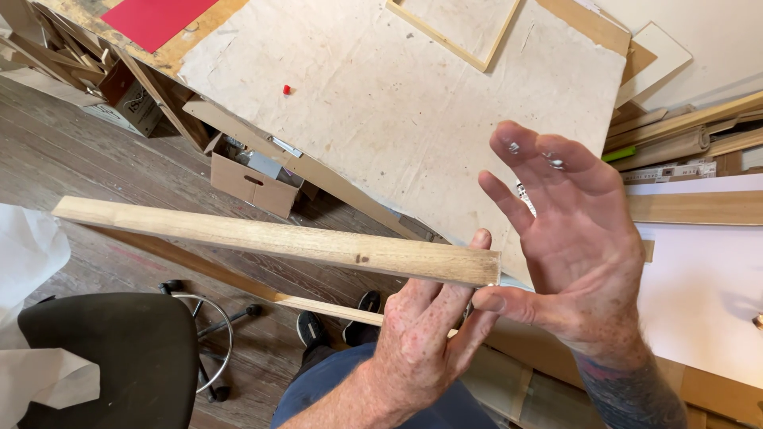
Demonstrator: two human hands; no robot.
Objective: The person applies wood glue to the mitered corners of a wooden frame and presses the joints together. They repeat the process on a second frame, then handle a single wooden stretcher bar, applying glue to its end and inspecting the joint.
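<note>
Left hand (421, 334) clamped on end of wooden strip (278, 241); right hand (576, 238) spread open, thumb touching strip end.

Wooden frame (455, 32) and red sheet (155, 19), both cut off by top edge.

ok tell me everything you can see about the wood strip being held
The wood strip is a long, pale, square-edged length of bare timber with a small dark knot near its right end. It lies almost level above the floor, pointing left. The left hand grips its right end from below; the right hand is open beside that end.
</note>
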